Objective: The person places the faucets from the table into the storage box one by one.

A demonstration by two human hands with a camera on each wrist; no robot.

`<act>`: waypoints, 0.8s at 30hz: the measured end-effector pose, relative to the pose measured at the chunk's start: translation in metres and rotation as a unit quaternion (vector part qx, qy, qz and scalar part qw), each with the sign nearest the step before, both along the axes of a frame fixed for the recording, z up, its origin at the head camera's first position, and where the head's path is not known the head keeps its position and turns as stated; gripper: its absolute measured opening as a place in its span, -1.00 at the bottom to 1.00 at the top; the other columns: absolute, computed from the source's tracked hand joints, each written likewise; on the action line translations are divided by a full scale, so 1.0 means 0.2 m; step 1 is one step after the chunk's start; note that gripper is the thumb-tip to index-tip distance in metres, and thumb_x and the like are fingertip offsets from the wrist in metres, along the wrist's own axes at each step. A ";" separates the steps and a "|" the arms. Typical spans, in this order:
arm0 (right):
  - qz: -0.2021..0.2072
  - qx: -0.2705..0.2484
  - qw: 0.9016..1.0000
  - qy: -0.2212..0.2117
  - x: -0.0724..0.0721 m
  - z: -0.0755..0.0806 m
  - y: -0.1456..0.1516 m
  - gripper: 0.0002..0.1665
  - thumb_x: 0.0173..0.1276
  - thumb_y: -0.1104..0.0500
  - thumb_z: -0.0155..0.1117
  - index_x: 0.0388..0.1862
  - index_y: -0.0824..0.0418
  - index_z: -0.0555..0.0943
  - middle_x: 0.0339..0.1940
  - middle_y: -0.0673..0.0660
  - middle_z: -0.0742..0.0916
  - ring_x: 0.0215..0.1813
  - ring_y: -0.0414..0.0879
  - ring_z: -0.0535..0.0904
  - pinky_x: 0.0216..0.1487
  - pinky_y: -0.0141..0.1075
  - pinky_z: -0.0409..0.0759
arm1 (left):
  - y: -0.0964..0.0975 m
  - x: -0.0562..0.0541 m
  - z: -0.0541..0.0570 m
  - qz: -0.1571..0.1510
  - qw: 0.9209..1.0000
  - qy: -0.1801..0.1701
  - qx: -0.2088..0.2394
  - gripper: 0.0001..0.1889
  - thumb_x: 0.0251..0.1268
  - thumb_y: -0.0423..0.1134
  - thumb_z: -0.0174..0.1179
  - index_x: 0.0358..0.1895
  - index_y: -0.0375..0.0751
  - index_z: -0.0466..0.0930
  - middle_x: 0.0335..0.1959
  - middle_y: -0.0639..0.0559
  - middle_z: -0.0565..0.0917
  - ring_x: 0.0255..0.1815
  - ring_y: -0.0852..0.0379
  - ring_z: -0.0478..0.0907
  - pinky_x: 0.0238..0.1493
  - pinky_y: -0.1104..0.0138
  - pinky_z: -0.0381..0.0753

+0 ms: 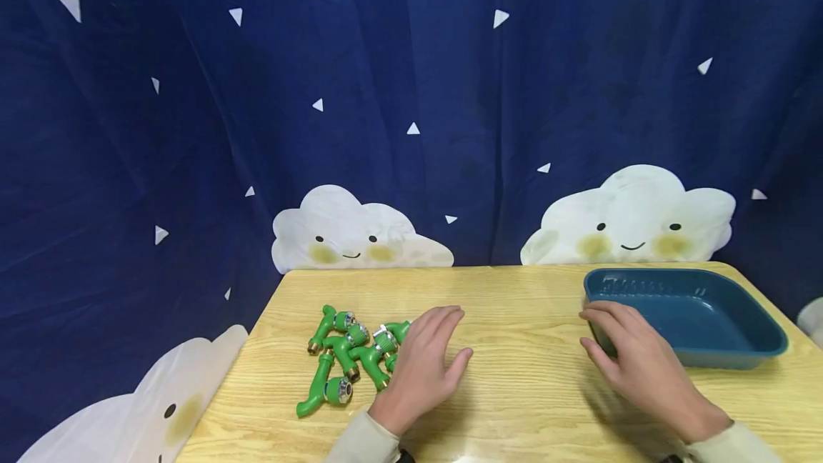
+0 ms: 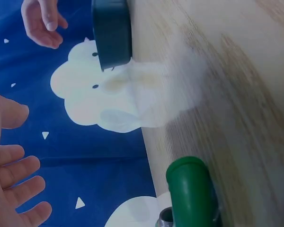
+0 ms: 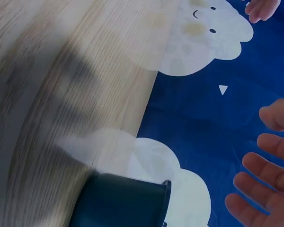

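Note:
Several green taps (image 1: pixel 317 388) with ribbed knobs and brass-coloured threaded ends lie in a loose cluster on the left of the table. My left hand (image 1: pixel 424 366) hovers beside the cluster's right side, thumb spread and fingers relaxed, and hides part of it. Close below that hand, a green tap (image 2: pixel 191 191) shows in the left wrist view. A dark teal rectangular tray (image 1: pixel 701 359) stands at the right. Over its near left corner is my right hand (image 1: pixel 636 363), fingers loosely bent with nothing in them. The right wrist view shows the tray's end (image 3: pixel 120 201) below this hand.
The wooden table (image 1: pixel 521 391) has light grain and rounded back corners. Right behind its far edge hangs a dark blue curtain (image 1: pixel 450 56) printed with white triangles and smiling clouds. Bare wood lies between the two hands.

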State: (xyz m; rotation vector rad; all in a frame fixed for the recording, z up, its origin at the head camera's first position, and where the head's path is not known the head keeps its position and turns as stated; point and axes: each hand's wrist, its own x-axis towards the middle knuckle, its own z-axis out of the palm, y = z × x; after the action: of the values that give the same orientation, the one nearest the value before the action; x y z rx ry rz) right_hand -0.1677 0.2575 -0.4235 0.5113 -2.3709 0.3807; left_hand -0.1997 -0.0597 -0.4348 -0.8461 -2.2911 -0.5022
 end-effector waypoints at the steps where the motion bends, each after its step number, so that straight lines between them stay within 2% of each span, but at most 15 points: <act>1: -0.003 0.000 1.000 0.001 0.00 0.00 0.01 -0.48 -0.05 0.27 0.55 -0.03 0.24 0.66 0.03 0.19 0.67 0.11 0.15 0.53 0.03 0.04 0.47 | 0.00 0.00 0.00 -0.001 1.000 0.002 0.002 -0.45 0.18 -0.07 0.35 0.23 -0.18 0.55 0.22 -0.01 0.63 0.27 0.03 0.55 0.32 0.17 0.51; 7: -0.015 0.006 1.000 0.007 0.02 0.00 0.07 -0.51 -0.02 0.26 0.55 -0.04 0.20 0.66 0.02 0.18 0.67 0.09 0.15 0.54 -0.02 0.06 0.49 | -0.01 -0.01 0.01 0.011 1.000 0.013 0.003 -0.45 0.12 -0.08 0.40 0.20 -0.19 0.57 0.19 -0.01 0.65 0.24 0.02 0.56 0.29 0.15 0.53; 12: -0.020 0.008 1.000 0.008 0.04 0.01 0.13 -0.50 -0.02 0.26 0.55 -0.03 0.17 0.65 0.03 0.17 0.67 0.09 0.14 0.54 0.00 0.01 0.45 | -0.03 0.01 0.01 0.026 1.000 -0.011 -0.002 -0.45 0.14 -0.06 0.38 0.21 -0.17 0.57 0.21 0.00 0.63 0.26 0.02 0.55 0.30 0.13 0.52; 15: -0.023 0.008 1.000 0.010 0.05 0.01 0.16 -0.51 -0.02 0.26 0.56 -0.04 0.16 0.65 0.02 0.15 0.68 0.09 0.13 0.54 0.00 -0.02 0.43 | -0.04 0.01 0.00 0.030 0.999 -0.014 -0.003 -0.45 0.13 -0.06 0.38 0.21 -0.16 0.57 0.21 -0.01 0.63 0.26 0.01 0.55 0.30 0.13 0.52; 24: -0.039 0.010 0.999 0.018 0.06 0.02 0.26 -0.50 -0.04 0.28 0.55 -0.05 0.19 0.65 0.01 0.17 0.68 0.04 0.15 0.55 -0.01 -0.04 0.40 | -0.04 0.01 0.00 0.024 0.999 -0.026 0.011 -0.40 0.15 -0.08 0.37 0.28 -0.19 0.51 0.23 -0.04 0.62 0.27 -0.01 0.54 0.31 0.11 0.52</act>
State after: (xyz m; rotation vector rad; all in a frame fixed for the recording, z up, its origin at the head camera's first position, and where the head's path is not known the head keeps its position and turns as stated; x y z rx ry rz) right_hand -0.1548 0.3092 -0.4189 0.4292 -2.3542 0.3102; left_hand -0.1969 -0.0676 -0.4348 -0.7746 -2.3435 -0.5321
